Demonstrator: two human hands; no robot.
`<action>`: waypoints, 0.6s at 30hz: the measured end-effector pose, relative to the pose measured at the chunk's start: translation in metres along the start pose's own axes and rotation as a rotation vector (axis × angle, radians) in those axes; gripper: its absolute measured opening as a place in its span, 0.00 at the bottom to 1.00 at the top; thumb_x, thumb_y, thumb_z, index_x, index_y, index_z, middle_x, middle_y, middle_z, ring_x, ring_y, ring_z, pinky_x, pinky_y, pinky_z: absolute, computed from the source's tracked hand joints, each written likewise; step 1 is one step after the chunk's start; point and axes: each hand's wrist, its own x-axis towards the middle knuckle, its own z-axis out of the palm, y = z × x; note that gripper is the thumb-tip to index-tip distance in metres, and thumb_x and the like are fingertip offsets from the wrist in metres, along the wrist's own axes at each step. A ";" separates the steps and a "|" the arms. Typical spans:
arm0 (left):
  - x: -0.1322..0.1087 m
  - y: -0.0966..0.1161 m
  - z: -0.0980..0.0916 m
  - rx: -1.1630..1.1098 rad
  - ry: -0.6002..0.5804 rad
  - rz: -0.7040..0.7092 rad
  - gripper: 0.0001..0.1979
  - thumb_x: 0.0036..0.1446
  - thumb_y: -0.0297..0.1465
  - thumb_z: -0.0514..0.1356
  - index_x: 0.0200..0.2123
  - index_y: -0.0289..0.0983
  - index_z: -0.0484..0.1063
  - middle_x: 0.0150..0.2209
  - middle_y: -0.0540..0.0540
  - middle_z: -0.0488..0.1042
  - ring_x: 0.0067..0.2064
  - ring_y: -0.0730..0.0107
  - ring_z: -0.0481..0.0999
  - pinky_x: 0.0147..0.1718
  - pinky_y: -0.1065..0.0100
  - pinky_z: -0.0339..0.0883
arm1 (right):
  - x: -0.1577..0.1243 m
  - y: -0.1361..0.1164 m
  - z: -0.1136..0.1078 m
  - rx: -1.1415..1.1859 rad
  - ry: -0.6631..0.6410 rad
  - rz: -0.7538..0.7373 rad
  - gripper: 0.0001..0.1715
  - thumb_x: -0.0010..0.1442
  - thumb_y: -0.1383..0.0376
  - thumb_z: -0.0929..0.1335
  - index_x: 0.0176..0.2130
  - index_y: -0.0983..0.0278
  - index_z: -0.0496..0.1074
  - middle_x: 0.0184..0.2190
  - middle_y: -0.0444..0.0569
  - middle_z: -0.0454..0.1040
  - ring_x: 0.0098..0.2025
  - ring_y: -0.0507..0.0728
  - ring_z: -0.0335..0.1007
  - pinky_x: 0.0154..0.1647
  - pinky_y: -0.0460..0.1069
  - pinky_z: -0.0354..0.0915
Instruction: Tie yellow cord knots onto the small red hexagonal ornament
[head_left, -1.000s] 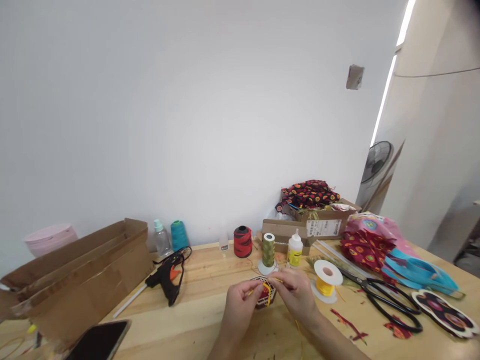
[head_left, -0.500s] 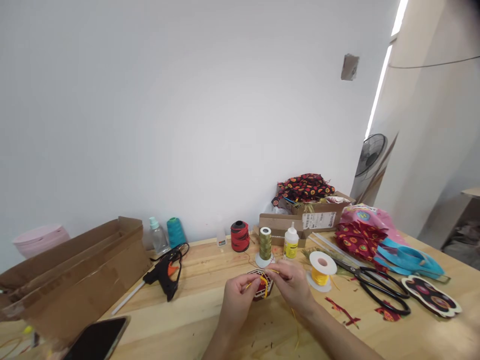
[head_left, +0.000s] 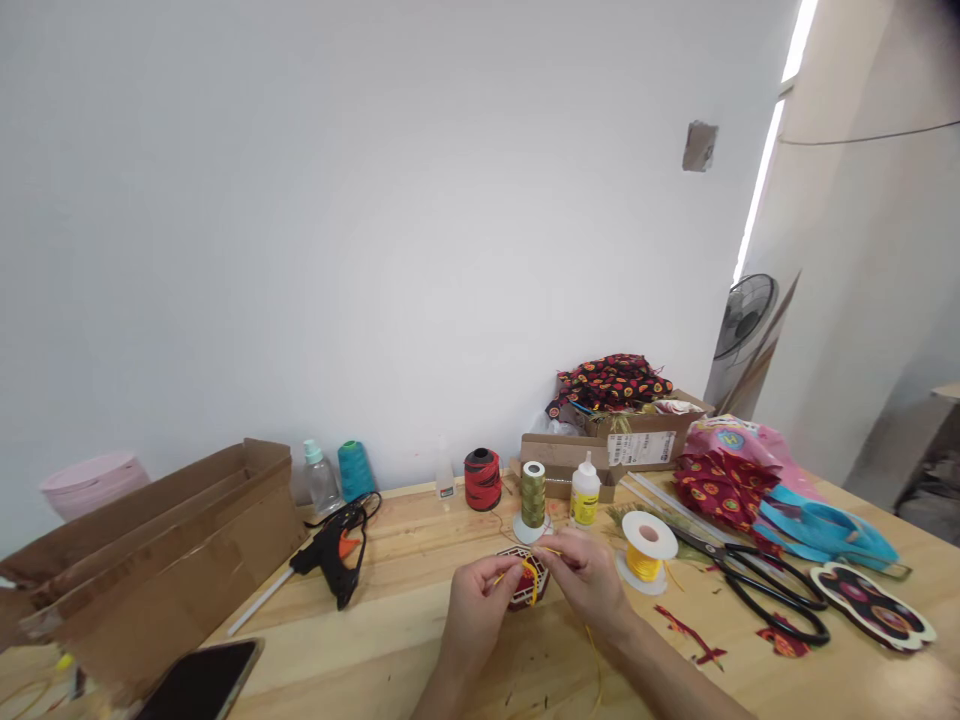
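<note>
Yellow cord (head_left: 534, 585) runs over a small dark red piece with a white lattice pattern (head_left: 528, 597) low in the middle of the view. My left hand (head_left: 481, 598) is closed at the left side of this piece, thumb and fingers pinching the yellow cord. On the other side my right hand (head_left: 581, 572) pinches another stretch of the cord between thumb and fingertips. A loose length of cord hangs below my right wrist onto the table. The fingers partly cover the lattice piece, and I cannot tell whether they also grip it.
Behind the hands stand a green thread spool (head_left: 533, 497), a glue bottle (head_left: 585, 492) and a red thread spool (head_left: 482, 480). Rightward are a yellow cord spool (head_left: 646, 552), black scissors (head_left: 776, 590) and fabric scraps (head_left: 690, 635). A glue gun (head_left: 330, 560), phone (head_left: 202, 682) and cardboard box (head_left: 180, 560) lie left.
The whole view has shifted slightly, with things appearing a little lower and to the right. Both hands keep their pinch on the yellow cord with hardly any movement.
</note>
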 end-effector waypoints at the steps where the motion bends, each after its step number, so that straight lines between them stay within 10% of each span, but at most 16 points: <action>1: 0.000 0.000 0.000 -0.006 -0.002 -0.002 0.10 0.43 0.31 0.57 0.28 0.32 0.73 0.26 0.44 0.77 0.28 0.66 0.73 0.28 0.71 0.67 | 0.000 0.000 0.000 -0.007 0.001 0.000 0.14 0.53 0.63 0.60 0.24 0.64 0.71 0.15 0.43 0.64 0.19 0.49 0.58 0.20 0.43 0.53; 18: -0.001 0.005 0.002 0.010 0.000 0.013 0.11 0.44 0.32 0.57 0.30 0.33 0.74 0.26 0.46 0.77 0.28 0.65 0.73 0.27 0.70 0.68 | 0.002 0.000 0.001 -0.018 0.018 -0.011 0.14 0.53 0.64 0.60 0.23 0.64 0.71 0.14 0.43 0.64 0.19 0.50 0.58 0.20 0.43 0.53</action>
